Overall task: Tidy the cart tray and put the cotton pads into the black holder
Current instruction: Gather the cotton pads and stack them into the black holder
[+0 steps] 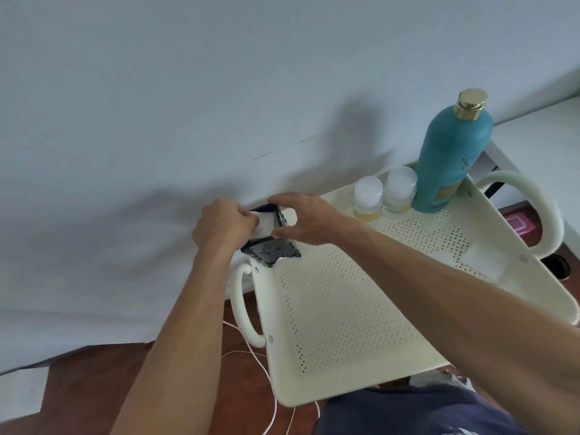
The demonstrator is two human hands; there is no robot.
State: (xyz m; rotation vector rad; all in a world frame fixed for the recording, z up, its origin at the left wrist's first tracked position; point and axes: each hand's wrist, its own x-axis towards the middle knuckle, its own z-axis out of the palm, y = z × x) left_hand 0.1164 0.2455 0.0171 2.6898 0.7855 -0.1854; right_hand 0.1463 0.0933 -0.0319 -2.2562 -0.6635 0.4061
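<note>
A cream perforated cart tray (339,315) fills the lower right. At its far left corner stands the black holder (276,250), tipped toward me. My left hand (222,229) grips a white stack of cotton pads (265,226) and holds it at the holder's mouth. My right hand (306,219) clasps the holder's top and right side. How far the pads sit inside is hidden by my fingers.
A tall teal bottle (452,152) with a gold cap and two small clear-lidded jars (367,199) (400,193) stand at the tray's far edge. A flat white pad (483,262) lies near the right handle (539,211). A wall is behind; white cables (263,368) trail on the wooden floor.
</note>
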